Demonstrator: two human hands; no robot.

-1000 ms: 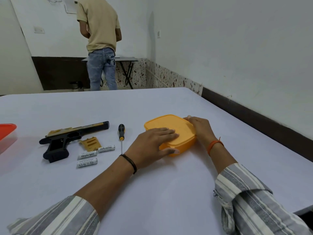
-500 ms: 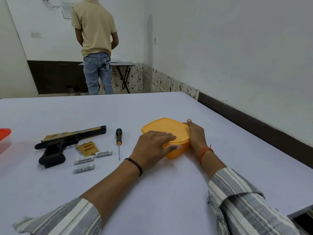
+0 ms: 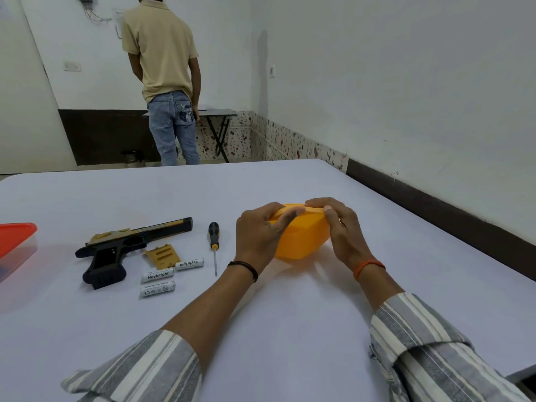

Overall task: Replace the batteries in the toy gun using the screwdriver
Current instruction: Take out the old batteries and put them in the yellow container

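Gripping orange box [image 3: 301, 242]: left hand [image 3: 258, 236], right hand [image 3: 343, 230], contents hidden.

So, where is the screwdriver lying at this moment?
In the head view the screwdriver lies on the table, left of centre, between the three batteries and the left hand holding the orange box.

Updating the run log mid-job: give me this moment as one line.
step: opening orange box | left hand: grips lid | right hand: grips lid | screwdriver, toy gun, three batteries: on table
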